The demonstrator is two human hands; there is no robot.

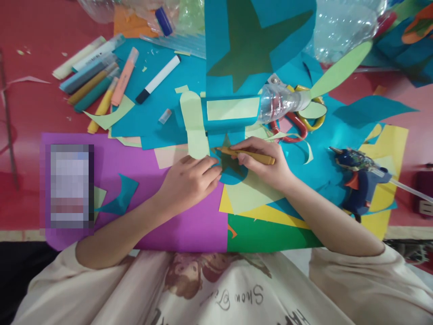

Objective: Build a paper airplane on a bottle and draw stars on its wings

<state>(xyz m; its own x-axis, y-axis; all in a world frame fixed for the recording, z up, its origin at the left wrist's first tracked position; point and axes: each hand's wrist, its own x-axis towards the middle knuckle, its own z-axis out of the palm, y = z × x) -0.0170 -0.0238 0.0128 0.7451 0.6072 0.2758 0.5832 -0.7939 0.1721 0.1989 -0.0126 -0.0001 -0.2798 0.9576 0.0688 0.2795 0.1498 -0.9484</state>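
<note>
My right hand (270,163) grips a mustard-yellow marker (264,157), its tip at a dark green star (229,158). That star lies on a small rounded blue paper piece (233,178). Fingers lying down at the left edge of this piece, my left hand (189,183) appears to steady it. Just above those fingers is a light green paper strip (194,122) with rounded ends. A blue paper band with a pale green rectangle (233,108) sits above the small star, below a larger blue piece carrying a big dark green star (248,43).
Several markers (98,74) lie at upper left, and a black-capped white marker (158,79) nearby. A clear bottle neck (275,104) overlaps red-handled scissors (299,131). At right rests a blue glue gun (360,189); at left, a blurred phone-like rectangle (69,185) on purple paper (182,225).
</note>
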